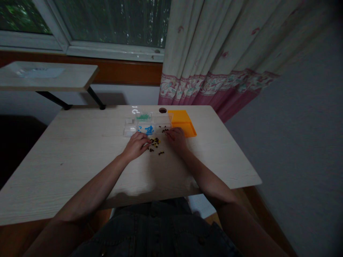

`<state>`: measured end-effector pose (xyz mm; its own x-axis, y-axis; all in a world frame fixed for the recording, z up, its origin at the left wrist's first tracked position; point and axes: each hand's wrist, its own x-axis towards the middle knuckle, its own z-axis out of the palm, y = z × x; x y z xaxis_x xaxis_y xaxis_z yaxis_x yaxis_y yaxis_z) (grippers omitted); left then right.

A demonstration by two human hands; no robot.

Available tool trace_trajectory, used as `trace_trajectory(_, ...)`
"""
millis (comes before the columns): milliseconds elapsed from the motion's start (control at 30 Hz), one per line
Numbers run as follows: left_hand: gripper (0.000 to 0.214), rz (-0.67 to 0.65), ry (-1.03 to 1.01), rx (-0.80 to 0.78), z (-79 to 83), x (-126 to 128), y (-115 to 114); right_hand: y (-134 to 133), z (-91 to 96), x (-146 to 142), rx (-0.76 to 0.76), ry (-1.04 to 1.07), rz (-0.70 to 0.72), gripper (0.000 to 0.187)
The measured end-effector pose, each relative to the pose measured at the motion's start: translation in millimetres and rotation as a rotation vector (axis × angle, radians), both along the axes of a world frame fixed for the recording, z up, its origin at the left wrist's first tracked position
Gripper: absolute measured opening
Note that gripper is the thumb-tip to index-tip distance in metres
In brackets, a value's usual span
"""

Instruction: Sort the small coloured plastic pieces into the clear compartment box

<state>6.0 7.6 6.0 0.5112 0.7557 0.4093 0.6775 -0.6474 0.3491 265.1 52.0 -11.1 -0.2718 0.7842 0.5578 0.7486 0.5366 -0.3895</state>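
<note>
Spanning most of the lower view: a pale wood-grain table (80, 153), dimly lit. Beyond it, a white-framed window (112, 25) and a floral curtain (203, 53) with a pink hem; grey wall at right.

— Anything raised?

— A shelf (77, 76) at far left, on black legs, two visible. A clear sheet (40, 72) lies on it.

— Counts?

— One clear compartment box (130, 126), one orange tray (184, 116) just right of it, one round hole (162, 110) in the tabletop behind them. Two hands. Green pieces (143, 117) in a rear compartment, blue pieces (149, 130) in a front one: several of each, too small to count fairly. Loose on the table, one mixed pile of dark and yellow pieces (155, 142), plus two small dark clusters nearer the person.

— Pile relative to the hands?

— Between them, in front of the box. The left hand (137, 144) meets its left edge, fingers bent, fingertips close together. The right hand (177, 139) is to its right and slightly farther out, fingertips drawn narrow beside some dark pieces (165, 129) at the box's right front compartment.

— Holding anything?

— Cannot tell for either; the light is poor and the fingertips seem to blend with the pieces.
</note>
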Motion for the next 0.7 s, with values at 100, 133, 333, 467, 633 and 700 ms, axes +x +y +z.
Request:
trace_trajectory(100,0.020,-0.003,-0.005,0.005,-0.6,0,0,-1,2.1,-1,0.004,-0.018,0.014,0.022)
trace_trajectory(133,0.020,-0.002,-0.009,0.004,-0.7,0,0,-1,2.8,-1,0.003,-0.026,0.019,0.023)
trace_trajectory(333,0.020,0.006,-0.052,-0.002,-0.7,1,0,-10,7.0,-9,-0.011,-0.073,0.086,0.024)
trace_trajectory(467,0.020,0.020,-0.095,0.007,-0.6,0,1,-21,8.6,-20,0.002,-0.159,0.250,0.022)
trace_trajectory(633,0.021,-0.004,-0.135,-0.008,0.9,0,0,-29,8.6,-31,0.042,-0.226,0.316,0.024)
trace_trajectory(700,0.020,-0.032,-0.149,-0.023,2.5,0,0,-31,9.4,-33,0.059,-0.223,0.322,0.024)
